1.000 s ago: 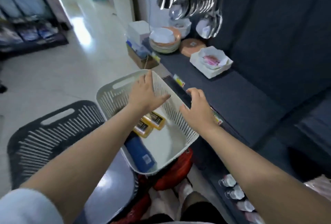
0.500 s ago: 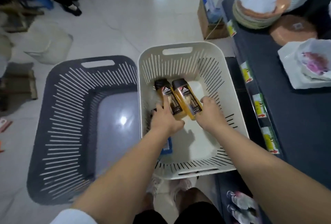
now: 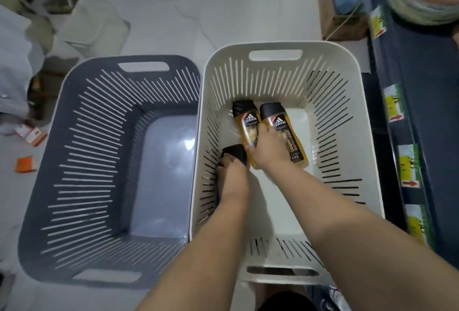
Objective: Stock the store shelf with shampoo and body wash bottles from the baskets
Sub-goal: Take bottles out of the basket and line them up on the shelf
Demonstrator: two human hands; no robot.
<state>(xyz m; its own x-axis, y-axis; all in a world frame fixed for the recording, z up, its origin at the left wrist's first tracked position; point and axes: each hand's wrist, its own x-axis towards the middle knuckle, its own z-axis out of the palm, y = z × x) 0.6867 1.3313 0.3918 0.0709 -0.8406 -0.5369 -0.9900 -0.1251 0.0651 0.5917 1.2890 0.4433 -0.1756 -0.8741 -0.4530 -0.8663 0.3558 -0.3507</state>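
Left hand (image 3: 232, 181) grips the blue bottle (image 3: 234, 153) at 7 o'clock in the white basket (image 3: 275, 46). Right hand (image 3: 269, 146) curls over both amber bottles (image 3: 282, 124) mid-basket. Two slick bottles, one hand... one probably slips out on the lift.

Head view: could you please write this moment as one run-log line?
stage: picking from white basket | left hand: grips blue bottle | right hand: over two amber bottles, grip unclear | grey basket: alongside, untouched

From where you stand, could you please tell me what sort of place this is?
Probably a small shop: a dark shelf edged with labels, stacked plates on it, and branded body wash bottles in a white basket.
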